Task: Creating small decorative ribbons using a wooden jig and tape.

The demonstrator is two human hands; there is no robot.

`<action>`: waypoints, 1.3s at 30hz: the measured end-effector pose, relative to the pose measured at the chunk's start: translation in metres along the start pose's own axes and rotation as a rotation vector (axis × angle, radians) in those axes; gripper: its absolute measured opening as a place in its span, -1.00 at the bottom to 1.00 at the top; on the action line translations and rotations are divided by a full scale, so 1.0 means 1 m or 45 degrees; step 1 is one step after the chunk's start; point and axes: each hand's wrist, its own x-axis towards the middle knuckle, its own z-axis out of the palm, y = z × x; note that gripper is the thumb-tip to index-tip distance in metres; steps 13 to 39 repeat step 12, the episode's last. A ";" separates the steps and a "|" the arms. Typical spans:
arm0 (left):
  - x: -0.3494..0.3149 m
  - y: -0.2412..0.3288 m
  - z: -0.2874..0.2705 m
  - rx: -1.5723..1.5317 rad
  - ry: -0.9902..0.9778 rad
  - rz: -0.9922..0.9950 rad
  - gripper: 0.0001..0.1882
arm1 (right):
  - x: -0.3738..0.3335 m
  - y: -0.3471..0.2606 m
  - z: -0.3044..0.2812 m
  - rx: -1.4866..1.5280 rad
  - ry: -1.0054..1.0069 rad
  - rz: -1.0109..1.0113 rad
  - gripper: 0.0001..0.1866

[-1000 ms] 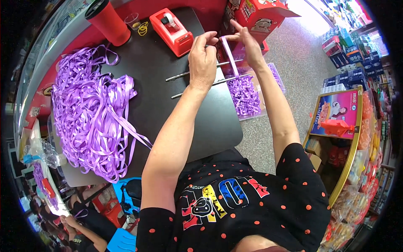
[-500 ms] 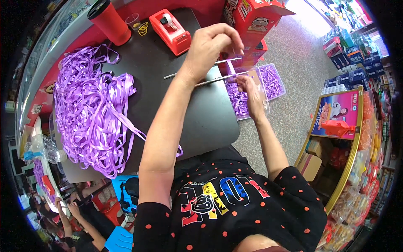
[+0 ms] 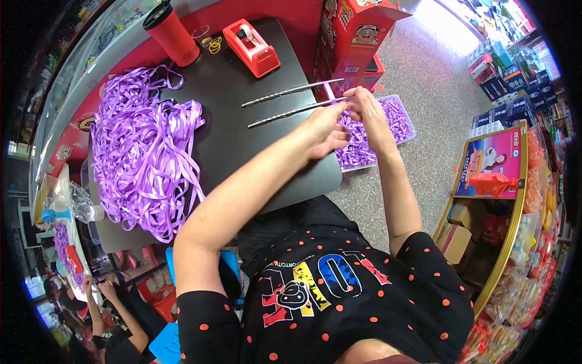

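Two long spiral-fluted metal rods, a far one (image 3: 276, 96) and a near one (image 3: 282, 116), stick out past the right edge of the black table (image 3: 242, 151). Around their outer ends sits a band of purple ribbon (image 3: 328, 91). My left hand (image 3: 327, 128) and my right hand (image 3: 371, 115) meet at the near rod's tip, fingertips pinched close together. What they pinch is hidden by the fingers. Below them are clear plastic tubs of short purple ribbon pieces (image 3: 357, 148). A large tangled heap of purple ribbon (image 3: 145, 158) covers the table's left side.
A red tape dispenser (image 3: 251, 50), yellow rubber bands (image 3: 215, 45) and a red tumbler (image 3: 173, 36) stand at the back. A red carton (image 3: 357, 36) is beyond the tubs. A gold-framed display case (image 3: 494, 182) stands at right. Another person's hands (image 3: 97, 288) work at lower left.
My left hand has come down from above the rods to meet my right hand at the near rod's tip. My right hand has risen slightly, fingers now closed. The view has shifted a little.
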 end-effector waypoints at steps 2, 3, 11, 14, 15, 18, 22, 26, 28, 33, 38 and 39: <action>0.006 -0.014 0.011 -0.336 0.023 -0.027 -0.53 | 0.004 -0.003 0.001 0.040 -0.036 0.061 -0.60; 0.011 -0.018 0.014 -0.472 -0.003 0.016 -0.54 | 0.003 -0.005 0.002 0.050 -0.035 0.056 -0.59; 0.046 -0.042 0.009 -1.006 -0.217 0.508 -0.51 | 0.000 -0.002 0.005 0.141 -0.018 0.070 -0.58; 0.044 -0.041 0.006 -1.000 -0.248 0.508 -0.50 | -0.002 -0.003 0.007 0.175 -0.015 0.079 -0.58; 0.044 -0.041 0.006 -1.000 -0.248 0.508 -0.50 | -0.002 -0.003 0.007 0.175 -0.015 0.079 -0.58; 0.044 -0.041 0.006 -1.000 -0.248 0.508 -0.50 | -0.002 -0.003 0.007 0.175 -0.015 0.079 -0.58; 0.044 -0.041 0.006 -1.000 -0.248 0.508 -0.50 | -0.002 -0.003 0.007 0.175 -0.015 0.079 -0.58; 0.044 -0.041 0.006 -1.000 -0.248 0.508 -0.50 | -0.002 -0.003 0.007 0.175 -0.015 0.079 -0.58; 0.044 -0.041 0.006 -1.000 -0.248 0.508 -0.50 | -0.002 -0.003 0.007 0.175 -0.015 0.079 -0.58; 0.044 -0.041 0.006 -1.000 -0.248 0.508 -0.50 | -0.002 -0.003 0.007 0.175 -0.015 0.079 -0.58; 0.044 -0.041 0.006 -1.000 -0.248 0.508 -0.50 | -0.002 -0.003 0.007 0.175 -0.015 0.079 -0.58; 0.044 -0.041 0.006 -1.000 -0.248 0.508 -0.50 | -0.002 -0.003 0.007 0.175 -0.015 0.079 -0.58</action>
